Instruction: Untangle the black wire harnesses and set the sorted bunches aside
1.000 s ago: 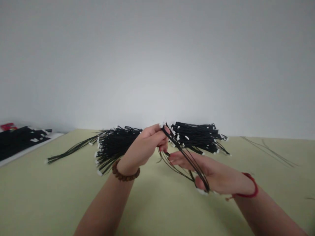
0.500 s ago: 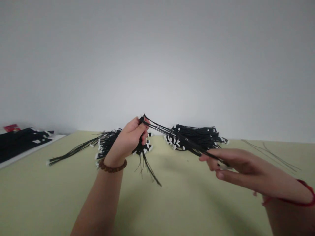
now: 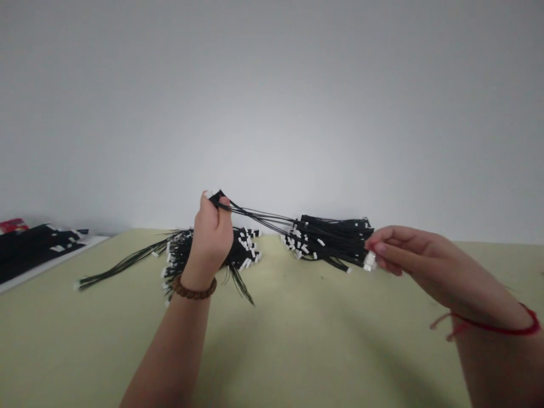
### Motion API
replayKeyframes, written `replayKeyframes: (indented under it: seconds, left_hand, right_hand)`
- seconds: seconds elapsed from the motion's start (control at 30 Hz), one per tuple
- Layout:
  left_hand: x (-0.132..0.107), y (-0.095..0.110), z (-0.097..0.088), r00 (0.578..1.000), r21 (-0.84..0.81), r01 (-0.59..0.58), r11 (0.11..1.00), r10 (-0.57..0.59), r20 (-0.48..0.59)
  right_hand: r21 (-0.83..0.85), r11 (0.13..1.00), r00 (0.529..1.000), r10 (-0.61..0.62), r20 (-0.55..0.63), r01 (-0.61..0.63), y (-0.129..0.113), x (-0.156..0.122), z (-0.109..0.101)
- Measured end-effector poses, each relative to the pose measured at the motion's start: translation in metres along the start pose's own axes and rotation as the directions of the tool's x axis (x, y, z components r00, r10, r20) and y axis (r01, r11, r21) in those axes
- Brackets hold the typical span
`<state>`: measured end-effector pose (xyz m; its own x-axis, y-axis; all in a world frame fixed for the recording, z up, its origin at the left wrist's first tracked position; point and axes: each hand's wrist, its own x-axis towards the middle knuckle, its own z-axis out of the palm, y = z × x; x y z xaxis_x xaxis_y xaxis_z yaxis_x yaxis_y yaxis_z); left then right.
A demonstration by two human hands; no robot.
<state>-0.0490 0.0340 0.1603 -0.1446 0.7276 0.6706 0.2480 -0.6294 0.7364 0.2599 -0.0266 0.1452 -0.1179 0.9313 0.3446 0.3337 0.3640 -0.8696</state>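
Note:
My left hand [image 3: 212, 232], with a brown bead bracelet at the wrist, is closed around thin black cables [image 3: 263, 215] near a white connector end [image 3: 209, 194]. From this fist the cables stretch rightward until they merge visually with the right pile of black cables [image 3: 335, 238]. White connectors [image 3: 369, 261] are pinched between the fingertips of my right hand [image 3: 416, 255], beside that pile's right end. Whether they belong to the same cables as in my left hand, I cannot tell. Behind my left wrist lies another cable pile [image 3: 181, 252], partly hidden.
A pale green tabletop [image 3: 289, 340] runs back to a plain wall [image 3: 272, 113]. At far left, more black cables [image 3: 34, 249] lie on a white surface, with a red item [image 3: 13, 225] behind. Loose strands [image 3: 123, 266] stick out left of the left pile.
My left hand has moved left, drawing its end of the cables with it. My right hand has risen slightly and its fingers have closed into a pinch, with white connectors now plainly visible.

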Motion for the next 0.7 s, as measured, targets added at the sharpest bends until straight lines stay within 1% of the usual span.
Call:
replayKeyframes:
  seconds: [0.07, 0.1, 0.17, 0.2, 0.27, 0.37, 0.43, 0.5, 0.53, 0.6, 0.7]
  left_hand:
    - [0.000, 0.002, -0.003, 0.994, 0.131, -0.075, 0.989, 0.084, -0.064]
    - [-0.001, 0.003, -0.003, 0.989, 0.211, -0.111, 0.971, 0.130, -0.074]
    - [-0.002, 0.003, -0.001, 0.978, 0.337, -0.162, 0.927, 0.197, -0.069]
    - [-0.002, 0.001, 0.001, 0.977, 0.357, -0.169, 0.919, 0.203, -0.060]
    - [-0.003, -0.002, 0.006, 0.985, 0.280, -0.144, 0.949, 0.165, -0.050]
    - [-0.004, -0.005, 0.015, 0.992, 0.067, -0.091, 0.994, 0.097, -0.078]
    - [-0.006, -0.003, 0.019, 0.994, -0.059, -0.068, 0.996, 0.062, -0.090]
    - [-0.008, 0.002, 0.021, 0.995, -0.136, -0.055, 0.989, 0.042, -0.092]
    - [-0.008, 0.005, 0.020, 0.995, -0.166, -0.052, 0.985, 0.037, -0.094]
    - [-0.007, 0.009, 0.018, 0.994, -0.200, -0.052, 0.978, 0.031, -0.108]
    - [-0.002, 0.010, 0.012, 0.988, -0.216, -0.052, 0.975, 0.018, -0.155]
  right_hand:
    - [0.025, 1.000, 0.997, -0.014, -0.073, 0.016, 0.001, 0.004, -0.003]
    - [0.030, 0.999, 0.997, -0.017, -0.080, 0.020, 0.000, 0.005, -0.003]
    - [0.020, 1.000, 0.999, -0.011, -0.035, 0.012, -0.001, 0.007, 0.003]
    - [0.013, 1.000, 1.000, -0.002, 0.012, 0.002, 0.000, 0.007, 0.009]
    - [0.000, 1.000, 0.991, 0.019, 0.135, -0.019, 0.002, 0.007, 0.029]
    - [0.001, 0.999, 0.951, 0.047, 0.306, -0.050, 0.014, 0.007, 0.072]
    - [0.008, 0.998, 0.927, 0.059, 0.370, -0.066, 0.025, 0.007, 0.099]
    - [0.029, 0.997, 0.919, 0.056, 0.389, -0.073, 0.034, 0.009, 0.117]
    - [0.047, 0.996, 0.913, 0.056, 0.405, -0.081, 0.037, 0.011, 0.122]
    - [0.099, 0.989, 0.888, 0.056, 0.456, -0.113, 0.040, 0.014, 0.121]
    - [0.186, 0.965, 0.847, 0.059, 0.529, -0.183, 0.038, 0.018, 0.105]
